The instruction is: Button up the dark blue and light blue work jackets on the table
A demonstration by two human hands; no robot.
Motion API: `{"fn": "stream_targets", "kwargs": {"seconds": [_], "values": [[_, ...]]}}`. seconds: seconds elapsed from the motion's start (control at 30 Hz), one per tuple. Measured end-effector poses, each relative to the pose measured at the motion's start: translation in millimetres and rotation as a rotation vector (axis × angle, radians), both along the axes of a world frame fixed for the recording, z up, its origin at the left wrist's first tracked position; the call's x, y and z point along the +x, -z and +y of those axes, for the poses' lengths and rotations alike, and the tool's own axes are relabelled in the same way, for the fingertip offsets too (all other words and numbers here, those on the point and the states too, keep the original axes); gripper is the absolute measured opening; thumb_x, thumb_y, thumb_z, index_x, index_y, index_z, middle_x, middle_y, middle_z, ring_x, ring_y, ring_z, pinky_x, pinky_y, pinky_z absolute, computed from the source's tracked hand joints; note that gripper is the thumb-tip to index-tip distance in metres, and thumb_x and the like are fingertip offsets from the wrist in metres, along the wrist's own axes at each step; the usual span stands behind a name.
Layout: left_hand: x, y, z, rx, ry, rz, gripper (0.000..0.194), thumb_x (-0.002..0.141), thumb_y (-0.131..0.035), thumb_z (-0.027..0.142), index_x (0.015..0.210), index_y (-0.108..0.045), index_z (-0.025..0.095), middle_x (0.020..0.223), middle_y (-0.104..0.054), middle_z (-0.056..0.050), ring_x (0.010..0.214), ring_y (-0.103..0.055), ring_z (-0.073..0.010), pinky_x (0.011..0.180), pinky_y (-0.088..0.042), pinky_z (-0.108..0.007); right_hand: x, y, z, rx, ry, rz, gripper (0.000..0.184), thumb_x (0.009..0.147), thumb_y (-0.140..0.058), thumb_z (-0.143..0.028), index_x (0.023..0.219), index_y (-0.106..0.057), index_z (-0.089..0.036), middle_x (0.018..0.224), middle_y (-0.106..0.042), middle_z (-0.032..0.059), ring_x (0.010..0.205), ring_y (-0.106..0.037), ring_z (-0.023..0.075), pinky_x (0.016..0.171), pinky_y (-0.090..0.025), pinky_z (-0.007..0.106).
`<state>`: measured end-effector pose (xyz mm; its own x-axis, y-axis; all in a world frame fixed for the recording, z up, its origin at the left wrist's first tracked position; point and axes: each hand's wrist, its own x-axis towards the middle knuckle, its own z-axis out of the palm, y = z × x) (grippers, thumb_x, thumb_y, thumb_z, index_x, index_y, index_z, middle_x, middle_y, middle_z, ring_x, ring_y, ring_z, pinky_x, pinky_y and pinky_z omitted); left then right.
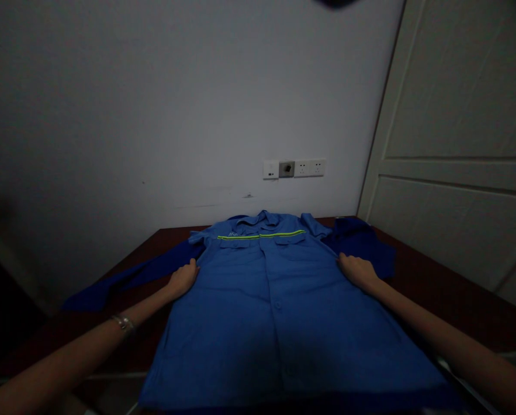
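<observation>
A blue button-front work shirt lies spread front side up, its collar toward the wall and its hem toward me. Yellow-green piping crosses the chest above two flap pockets. My left hand is closed on the shirt's left side edge, just below the armpit. On the opposite side edge, at about the same height, my right hand grips the cloth with curled fingers. Both darker blue sleeves are spread outward, the left one stretched toward me and the right one bunched beyond my right hand.
Beneath the shirt is a dark red-brown tabletop. A pale wall with a row of sockets rises behind it. A white panelled door stands along the right side.
</observation>
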<state>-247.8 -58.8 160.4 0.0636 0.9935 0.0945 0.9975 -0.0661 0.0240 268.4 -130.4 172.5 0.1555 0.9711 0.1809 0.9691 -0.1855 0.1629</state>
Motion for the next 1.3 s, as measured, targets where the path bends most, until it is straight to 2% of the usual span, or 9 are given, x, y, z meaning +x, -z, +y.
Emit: {"fn": "stream_targets", "kwargs": {"seconds": [0.17, 0.3, 0.53, 0.73, 0.9, 1.0, 1.13, 1.2, 1.3], "values": [[-7.2, -11.5, -15.0, -0.022, -0.06, -0.049, 0.045, 0.085, -0.021, 0.045, 0.104, -0.042, 0.01, 0.094, -0.061, -0.019, 0.087, -0.06, -0.0313, 0.071, -0.044, -0.041, 4.3, -3.0, -15.8, 0.002, 0.021, 0.057, 0.044, 0.09, -0.021, -0.038, 0.096, -0.055, -0.011, 0.085, -0.065, 0.0159, 0.08, -0.063, 0.0295, 0.065, -0.045, 0.039], [-12.5, -13.3, -41.1, -0.078, -0.044, -0.083, 0.046, 0.085, -0.02, 0.046, 0.104, -0.042, 0.011, 0.095, -0.061, -0.018, 0.087, -0.059, -0.0322, 0.071, -0.044, -0.043, 3.2, -3.1, -38.6, -0.026, 0.005, 0.081, 0.044, 0.089, -0.022, -0.04, 0.093, -0.056, -0.012, 0.086, -0.064, 0.0153, 0.08, -0.063, 0.0289, 0.066, -0.045, 0.039], [-11.2, -3.9, -86.5, -0.094, 0.089, -0.028, 0.038, 0.084, -0.027, 0.026, 0.119, -0.032, 0.011, 0.091, -0.062, -0.019, 0.082, -0.061, -0.0318, 0.068, -0.044, -0.043, -5.7, 0.0, -67.2, -0.056, -0.055, 0.015, 0.031, 0.088, -0.027, -0.022, 0.102, -0.052, -0.01, 0.085, -0.063, 0.0189, 0.076, -0.063, 0.0292, 0.06, -0.045, 0.037], [-16.3, -4.7, -96.0, -0.098, 0.139, 0.08, 0.037, 0.085, -0.025, 0.022, 0.121, -0.035, 0.019, 0.093, -0.062, -0.016, 0.084, -0.061, -0.0287, 0.071, -0.044, -0.042, 0.5, 6.3, -73.6, -0.041, -0.048, 0.008, 0.03, 0.089, -0.026, -0.022, 0.104, -0.049, -0.01, 0.083, -0.063, 0.0183, 0.075, -0.063, 0.029, 0.059, -0.045, 0.038], [-16.5, -16.2, -108.4, 0.093, 0.207, 0.258, 0.032, 0.087, -0.026, 0.026, 0.109, -0.046, 0.017, 0.108, -0.05, -0.016, 0.084, -0.058, -0.0249, 0.065, -0.046, -0.036, -3.1, -0.7, -93.0, 0.052, -0.053, -0.047, 0.033, 0.089, -0.029, -0.032, 0.101, -0.051, -0.012, 0.08, -0.062, 0.0138, 0.068, -0.063, 0.026, 0.057, -0.047, 0.037], [-7.9, -28.1, -134.8, 0.162, 0.519, 0.24, 0.026, 0.087, -0.031, 0.029, 0.095, -0.052, 0.017, 0.102, -0.05, -0.011, 0.091, -0.052, -0.0201, 0.068, -0.044, -0.028, -21.9, -9.9, -122.8, 0.143, -0.29, -0.041, 0.034, 0.088, -0.032, -0.037, 0.094, -0.057, -0.016, 0.09, -0.06, 0.0124, 0.078, -0.06, 0.0236, 0.061, -0.048, 0.034], [17.9, -35.7, -182.8, 0.108, 1.006, 0.195, 0.021, 0.084, -0.044, 0.037, 0.088, -0.052, 0.019, 0.089, -0.052, -0.005, 0.083, -0.049, -0.0156, 0.073, -0.041, -0.025, -64.5, -13.2, -172.4, 0.098, -0.81, 0.131, 0.034, 0.085, -0.042, -0.039, 0.109, -0.057, -0.02, 0.111, -0.056, 0.0107, 0.1, -0.054, 0.021, 0.087, -0.042, 0.036], [31.4, -32.8, -201.7, 0.117, 1.099, 0.226, 0.025, 0.08, -0.05, 0.041, 0.09, -0.052, 0.019, 0.088, -0.053, -0.005, 0.083, -0.049, -0.0171, 0.074, -0.04, -0.027, -85.9, -8.4, -191.3, 0.011, -0.94, 0.175, 0.044, 0.082, -0.048, -0.04, 0.122, -0.049, -0.023, 0.125, -0.048, 0.01, 0.113, -0.046, 0.0229, 0.094, -0.038, 0.037], [44.4, -24.6, -215.1, 0.189, 1.091, 0.277, 0.017, 0.081, -0.05, 0.032, 0.091, -0.051, 0.018, 0.086, -0.054, -0.005, 0.081, -0.049, -0.018, 0.071, -0.039, -0.029, -110.5, 2.8, -202.4, -0.091, -1.02, 0.169, 0.054, 0.081, -0.05, -0.036, 0.132, -0.037, -0.025, 0.138, -0.035, 0.0087, 0.124, -0.034, 0.025, 0.1, -0.032, 0.041]]}}
